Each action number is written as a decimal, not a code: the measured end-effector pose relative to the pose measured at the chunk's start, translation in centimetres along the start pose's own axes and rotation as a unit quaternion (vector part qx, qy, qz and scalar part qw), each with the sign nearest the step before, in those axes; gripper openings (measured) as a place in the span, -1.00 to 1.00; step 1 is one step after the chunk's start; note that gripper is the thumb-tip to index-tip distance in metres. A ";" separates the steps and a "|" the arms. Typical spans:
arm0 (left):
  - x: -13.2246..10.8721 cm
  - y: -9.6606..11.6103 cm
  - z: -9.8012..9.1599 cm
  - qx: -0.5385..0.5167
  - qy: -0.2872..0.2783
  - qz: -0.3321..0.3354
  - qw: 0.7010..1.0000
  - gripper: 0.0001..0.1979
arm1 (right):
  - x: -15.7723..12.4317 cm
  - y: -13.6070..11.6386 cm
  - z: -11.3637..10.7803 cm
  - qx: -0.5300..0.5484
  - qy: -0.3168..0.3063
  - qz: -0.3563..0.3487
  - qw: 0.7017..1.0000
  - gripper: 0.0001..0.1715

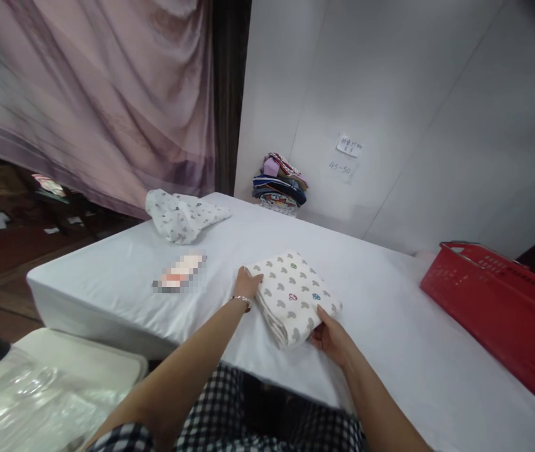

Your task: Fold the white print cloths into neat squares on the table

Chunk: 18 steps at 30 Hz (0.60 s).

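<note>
A folded white cloth (291, 295) lies on the white-covered table (366, 282), printed with grey mushroom-like shapes and a few coloured ones. My left hand (248, 284), a bracelet at its wrist, grips the cloth's left edge, thumb on top. At the near right corner my right hand (328, 336) pinches the cloth, its thumb above and the other fingers partly hidden beneath. Several layers show along the near left side of the fold. Farther left lies a crumpled white cloth (180, 216) with small dark prints.
A blurred-out flat object (180, 273) lies left of the folded cloth. At the right stands a red plastic basket (493, 307). A stack of folded fabrics (279, 185) sits against the wall. Clear plastic bags (36, 402) cover a white stool or chair (93, 355) at lower left.
</note>
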<state>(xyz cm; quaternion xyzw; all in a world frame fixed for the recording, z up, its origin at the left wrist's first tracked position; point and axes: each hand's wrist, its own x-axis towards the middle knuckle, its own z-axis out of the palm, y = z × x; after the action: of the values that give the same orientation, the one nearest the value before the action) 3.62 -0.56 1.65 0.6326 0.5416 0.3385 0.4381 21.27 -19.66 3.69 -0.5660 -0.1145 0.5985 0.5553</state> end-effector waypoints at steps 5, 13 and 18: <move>-3.7 0.2 -0.1 -0.115 -0.005 -0.108 0.987 -0.49 | 0.1 0.7 0.4 0.063 0.019 -0.066 0.996 -0.54; -11.4 1.9 -0.6 -0.379 -0.214 -0.289 0.853 -0.35 | 0.5 0.3 1.1 0.185 -0.011 -0.074 0.980 -0.71; -10.8 2.5 1.3 -0.483 -0.251 -0.307 0.781 -0.30 | -0.2 0.8 1.1 0.190 -0.013 -0.069 0.979 -0.67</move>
<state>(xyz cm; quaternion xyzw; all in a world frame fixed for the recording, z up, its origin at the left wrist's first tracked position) 3.81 -11.45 3.89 0.2006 0.3436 0.2327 0.8874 19.92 -19.59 3.58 -0.4331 -0.0441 0.5771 0.6910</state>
